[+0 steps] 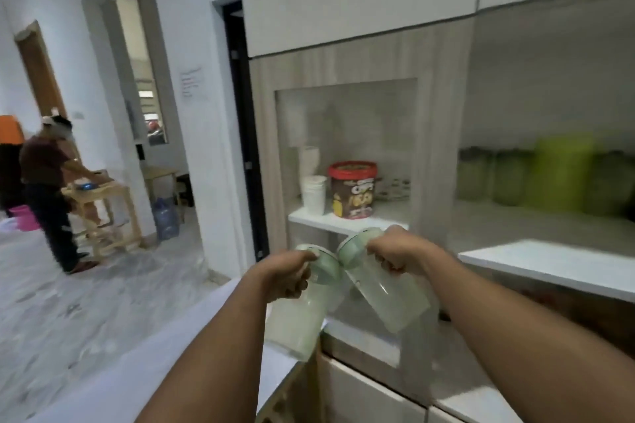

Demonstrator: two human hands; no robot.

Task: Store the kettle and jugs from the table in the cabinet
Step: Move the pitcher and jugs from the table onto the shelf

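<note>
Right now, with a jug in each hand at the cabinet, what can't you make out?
- Head view: jug handles, hidden under left hand and right hand.
- Left jug and right jug: contents unclear, motion blur.
- Green containers: too blurred to identify.
- Kettle: not in view.

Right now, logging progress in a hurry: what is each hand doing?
Left hand: closed, holding the left jug near its lid.
Right hand: closed, holding the right jug, tilted, near its lid.
</note>
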